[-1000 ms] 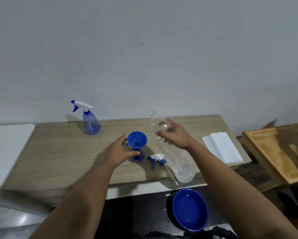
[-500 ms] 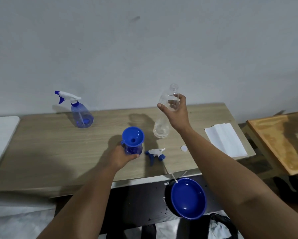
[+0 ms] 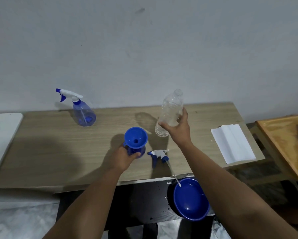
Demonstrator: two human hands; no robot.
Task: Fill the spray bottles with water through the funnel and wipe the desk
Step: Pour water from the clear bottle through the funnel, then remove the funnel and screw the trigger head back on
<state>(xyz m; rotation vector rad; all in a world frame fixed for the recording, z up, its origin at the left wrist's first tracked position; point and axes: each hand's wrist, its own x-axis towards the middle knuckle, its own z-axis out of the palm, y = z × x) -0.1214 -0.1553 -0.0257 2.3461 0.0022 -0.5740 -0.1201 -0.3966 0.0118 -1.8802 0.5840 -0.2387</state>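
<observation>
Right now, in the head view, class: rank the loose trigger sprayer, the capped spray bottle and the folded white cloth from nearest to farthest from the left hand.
1. Loose trigger sprayer, lying just right of the left hand.
2. Capped spray bottle, standing back left by the wall.
3. Folded white cloth, at the desk's far right end.

left hand (image 3: 125, 156): forearm extended, fingers curled closed | right hand (image 3: 178, 128): raised, fingers wrapped closed

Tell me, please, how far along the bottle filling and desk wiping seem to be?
Done: one spray bottle stands capped. In hand: left hand steadies the open bottle under the funnel; right hand holds the clear bottle upright. Left: pouring, refitting the sprayer head, wiping with the cloth.
</observation>
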